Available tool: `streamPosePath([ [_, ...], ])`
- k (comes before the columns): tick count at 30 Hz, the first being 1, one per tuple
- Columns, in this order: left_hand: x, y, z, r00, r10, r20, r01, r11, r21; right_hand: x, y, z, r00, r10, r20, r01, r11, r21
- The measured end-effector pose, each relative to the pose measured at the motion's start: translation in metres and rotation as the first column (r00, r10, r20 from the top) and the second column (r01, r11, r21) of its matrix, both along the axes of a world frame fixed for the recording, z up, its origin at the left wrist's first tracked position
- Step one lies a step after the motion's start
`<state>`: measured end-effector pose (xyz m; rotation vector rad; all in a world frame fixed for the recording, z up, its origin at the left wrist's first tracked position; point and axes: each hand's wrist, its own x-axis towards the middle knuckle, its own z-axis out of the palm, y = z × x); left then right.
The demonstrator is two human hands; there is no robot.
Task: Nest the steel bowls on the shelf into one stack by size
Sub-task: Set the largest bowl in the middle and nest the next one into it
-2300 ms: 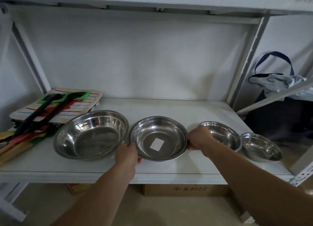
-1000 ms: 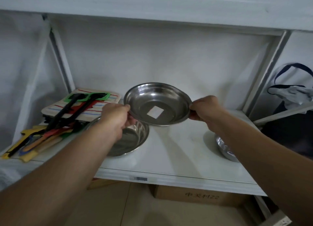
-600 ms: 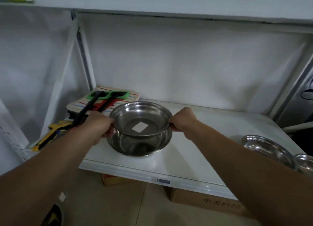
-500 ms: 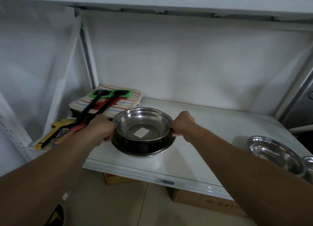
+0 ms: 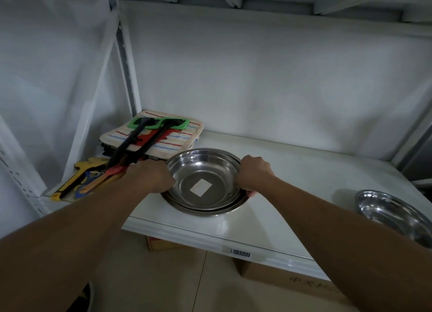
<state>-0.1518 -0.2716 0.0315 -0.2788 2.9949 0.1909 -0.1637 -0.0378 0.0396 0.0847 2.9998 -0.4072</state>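
Observation:
A steel bowl with a white sticker (image 5: 203, 183) rests inside the largest steel bowl (image 5: 210, 211), whose rim shows around it near the shelf's front edge. My left hand (image 5: 149, 175) grips the sticker bowl's left rim and my right hand (image 5: 253, 175) grips its right rim. A smaller steel bowl (image 5: 395, 214) stands apart at the right on the white shelf (image 5: 292, 178), partly hidden behind my right forearm.
A striped cloth pad (image 5: 154, 136) with black tongs with green heads (image 5: 140, 139) lies at the back left, touching the stack's far side. Yellow and orange tools (image 5: 79, 183) lie at the left edge. A shelf upright (image 5: 126, 59) stands behind them. Cardboard boxes (image 5: 292, 281) sit below.
I lifted the sticker bowl from the middle of the shelf, carried it left over the largest bowl and lowered it in. It now sits nested, both hands still on its rim.

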Motion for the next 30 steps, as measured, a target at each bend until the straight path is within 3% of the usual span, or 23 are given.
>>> streamPosePath([
  [3,0.0,-0.003,-0.001,1.0,-0.017,0.006,0.017,1.0,-0.011,-0.002,0.005,-0.003,0.999,-0.032,0.018,0.033,0.998,-0.062],
  [6,-0.002,-0.009,0.0,0.997,0.082,0.006,-0.082,0.987,0.135,-0.004,0.013,-0.005,0.996,-0.084,0.002,0.084,0.985,-0.153],
  [9,-0.007,-0.014,-0.002,0.961,0.246,0.127,-0.276,0.814,0.512,-0.003,0.02,-0.006,0.986,-0.156,0.053,0.165,0.947,-0.274],
  [12,-0.006,-0.013,-0.006,0.951,0.238,0.197,-0.308,0.677,0.668,-0.003,0.022,-0.015,0.97,-0.198,0.138,0.239,0.868,-0.434],
  [15,-0.004,-0.009,-0.009,0.956,0.241,0.165,-0.284,0.63,0.723,-0.005,0.025,-0.024,0.966,-0.225,0.127,0.258,0.835,-0.486],
  [21,0.002,0.014,-0.008,0.963,0.248,0.104,-0.241,0.624,0.743,0.002,0.049,-0.028,0.96,-0.254,0.116,0.277,0.809,-0.519],
  [30,-0.004,0.115,-0.021,0.987,0.153,0.055,-0.141,0.637,0.758,0.036,0.161,-0.023,0.912,-0.402,0.086,0.387,0.77,-0.507],
])
